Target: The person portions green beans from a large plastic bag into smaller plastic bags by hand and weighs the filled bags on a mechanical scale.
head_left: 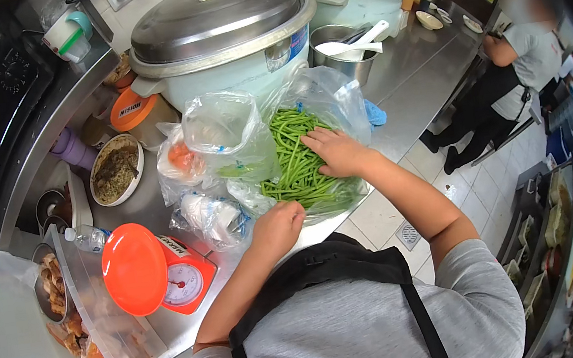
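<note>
Long green beans (290, 153) fill an opened clear plastic bag (333, 89) at the counter's front edge. My right hand (333, 151) rests on the beans from the right, fingers stretched out and apart. At the bag's near left side, my left hand (278, 227) is closed on what looks like the bag's edge; its fingertips are partly hidden. Left of the beans stand more clear plastic bags, one upright and open (225, 125), another with something white and orange inside (183, 160). A further bag with white contents (212, 218) lies close to my left hand.
A red kitchen scale (136, 271) stands at the left, beside a clear bin (115, 332) of meat pieces. Behind are a large lidded cooker (226, 49), a metal pot with white ladles (347, 59) and a bowl of chopped food (115, 169). A co-worker (499, 86) stands at far right.
</note>
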